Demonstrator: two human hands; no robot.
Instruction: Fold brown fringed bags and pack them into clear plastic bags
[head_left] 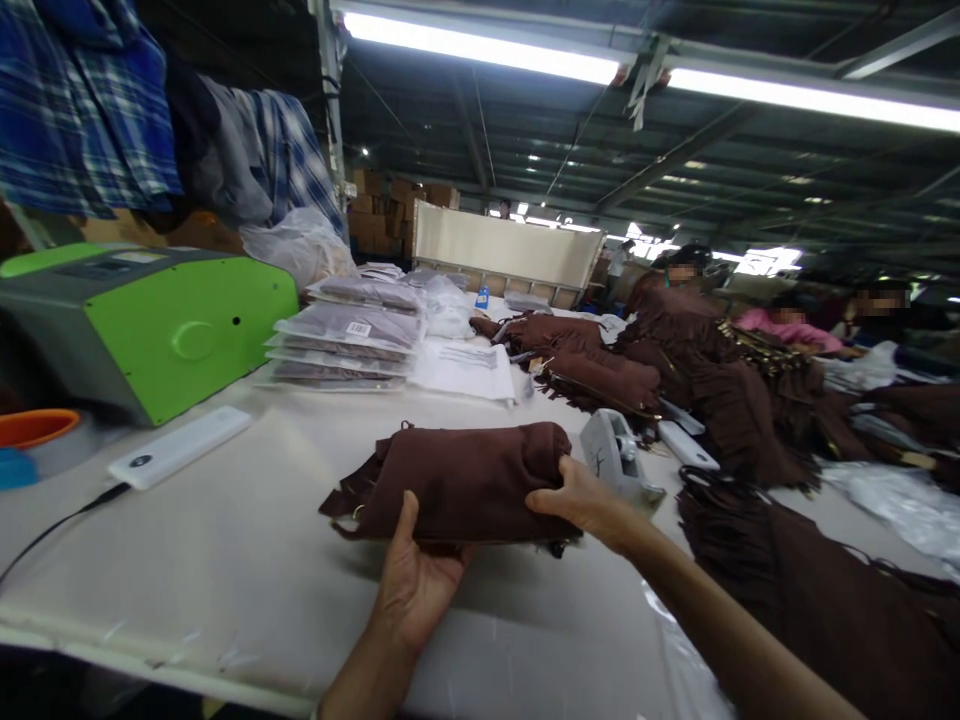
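Observation:
A dark brown fringed bag, folded into a bundle, is held just above the white table. Under its front edge is my left hand, thumb up on the near face and fingers hidden beneath. My right hand grips the bag's right end, its thumb on the near face. Fringe strips hang out at the bag's left end. Just behind my right hand stands a grey tape dispenser.
On the left are a green and grey machine, a white power bank with a cable, and an orange tape roll. Packed bags are stacked behind. More brown fringed bags cover the right side. People work at the far right.

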